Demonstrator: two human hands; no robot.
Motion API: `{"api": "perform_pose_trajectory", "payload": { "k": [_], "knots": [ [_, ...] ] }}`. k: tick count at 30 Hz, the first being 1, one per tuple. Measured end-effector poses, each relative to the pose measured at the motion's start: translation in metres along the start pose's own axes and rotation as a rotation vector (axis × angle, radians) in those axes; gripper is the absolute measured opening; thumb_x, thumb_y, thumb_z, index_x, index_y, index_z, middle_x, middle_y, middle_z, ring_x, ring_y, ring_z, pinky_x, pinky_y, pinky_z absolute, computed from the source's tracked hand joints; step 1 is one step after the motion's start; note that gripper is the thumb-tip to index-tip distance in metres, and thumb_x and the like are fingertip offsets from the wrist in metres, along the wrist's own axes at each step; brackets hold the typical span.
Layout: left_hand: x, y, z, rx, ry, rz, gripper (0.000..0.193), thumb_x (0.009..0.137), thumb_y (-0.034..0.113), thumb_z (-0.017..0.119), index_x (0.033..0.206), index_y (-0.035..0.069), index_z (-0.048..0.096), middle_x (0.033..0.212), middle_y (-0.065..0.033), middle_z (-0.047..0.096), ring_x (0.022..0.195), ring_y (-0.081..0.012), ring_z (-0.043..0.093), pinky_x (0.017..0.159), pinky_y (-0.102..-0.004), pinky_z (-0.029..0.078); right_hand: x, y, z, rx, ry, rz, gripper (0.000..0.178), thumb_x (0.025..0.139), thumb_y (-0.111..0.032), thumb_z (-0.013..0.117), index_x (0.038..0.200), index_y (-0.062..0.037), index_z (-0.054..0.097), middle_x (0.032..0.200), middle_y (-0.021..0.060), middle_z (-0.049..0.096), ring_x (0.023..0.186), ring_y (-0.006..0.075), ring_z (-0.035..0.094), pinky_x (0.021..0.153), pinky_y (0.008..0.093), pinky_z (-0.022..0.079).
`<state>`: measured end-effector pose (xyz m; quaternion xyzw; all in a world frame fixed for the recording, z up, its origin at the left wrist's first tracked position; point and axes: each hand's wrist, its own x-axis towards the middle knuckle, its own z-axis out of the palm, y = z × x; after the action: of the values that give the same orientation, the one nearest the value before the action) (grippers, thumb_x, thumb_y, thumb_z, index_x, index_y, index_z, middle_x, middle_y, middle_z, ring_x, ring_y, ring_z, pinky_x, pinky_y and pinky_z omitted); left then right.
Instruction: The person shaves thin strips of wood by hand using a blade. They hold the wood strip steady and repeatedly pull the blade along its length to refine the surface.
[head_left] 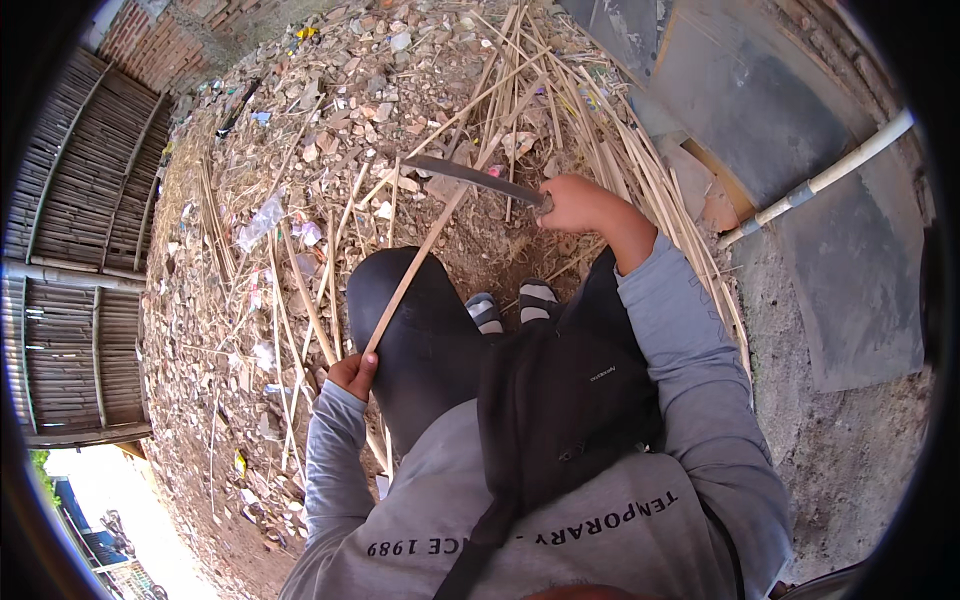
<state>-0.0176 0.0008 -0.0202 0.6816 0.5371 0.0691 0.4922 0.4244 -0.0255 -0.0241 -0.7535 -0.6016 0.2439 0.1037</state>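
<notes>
My left hand (353, 375), beside my left knee, is closed around the near end of a long, thin bamboo strip (415, 262). The strip slants up and away to the right over the ground. In my right hand (580, 207) is the handle of a machete (490, 180) with a dark, slightly curved blade pointing left. That blade crosses the strip beyond my knees; whether its edge touches the strip I cannot tell. My fingers hide most of the handle.
Loose bamboo strips (640, 170) lie piled ahead and to the right, with others on the rubble-strewn ground (350, 130) at left. Dark flat sheets (850, 280) and a pale pole (825, 180) are at right. A bamboo-slat wall (75, 350) stands far left. A black bag (560, 400) hangs across my front.
</notes>
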Motion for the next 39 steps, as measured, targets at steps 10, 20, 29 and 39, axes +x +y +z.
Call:
{"api": "perform_pose_trajectory", "payload": {
  "k": [10, 20, 29, 39],
  "knots": [
    [0.001, -0.012, 0.005, 0.364, 0.129, 0.101, 0.056, 0.093, 0.050, 0.038, 0.094, 0.000, 0.063, 0.077, -0.0239, 0.062, 0.077, -0.0394, 0.061, 0.069, -0.0438, 0.046, -0.011, -0.012, -0.006, -0.079, 0.083, -0.104, 0.034, 0.067, -0.032, 0.072, 0.088, -0.0064, 0.064, 0.079, 0.0146, 0.064, 0.078, 0.0341, 0.062, 0.069, 0.0425, 0.049],
    [-0.006, 0.007, 0.012, 0.533, 0.226, 0.020, 0.053, 0.091, 0.048, 0.040, 0.083, 0.001, 0.062, 0.074, -0.0266, 0.060, 0.076, -0.0447, 0.059, 0.067, -0.0486, 0.046, -0.020, -0.041, -0.003, -0.194, 0.097, -0.037, 0.032, 0.072, -0.036, 0.070, 0.084, -0.0069, 0.063, 0.077, 0.0156, 0.062, 0.080, 0.0343, 0.061, 0.069, 0.0454, 0.048],
    [-0.003, 0.006, 0.010, 0.517, 0.212, 0.064, 0.054, 0.091, 0.048, 0.040, 0.085, 0.000, 0.063, 0.074, -0.0267, 0.060, 0.076, -0.0443, 0.059, 0.068, -0.0483, 0.046, -0.002, -0.007, 0.005, -0.080, 0.111, 0.045, 0.032, 0.072, -0.033, 0.069, 0.090, -0.0077, 0.065, 0.087, 0.0150, 0.065, 0.086, 0.0332, 0.062, 0.074, 0.0440, 0.049],
    [-0.009, 0.019, 0.011, 0.461, 0.225, 0.095, 0.059, 0.091, 0.052, 0.039, 0.078, -0.001, 0.062, 0.068, -0.0252, 0.059, 0.072, -0.0430, 0.060, 0.066, -0.0469, 0.046, 0.008, 0.012, 0.007, -0.042, 0.088, 0.051, 0.038, 0.070, -0.033, 0.069, 0.094, -0.0039, 0.064, 0.091, 0.0187, 0.064, 0.090, 0.0352, 0.061, 0.078, 0.0437, 0.048]
  ]
}}
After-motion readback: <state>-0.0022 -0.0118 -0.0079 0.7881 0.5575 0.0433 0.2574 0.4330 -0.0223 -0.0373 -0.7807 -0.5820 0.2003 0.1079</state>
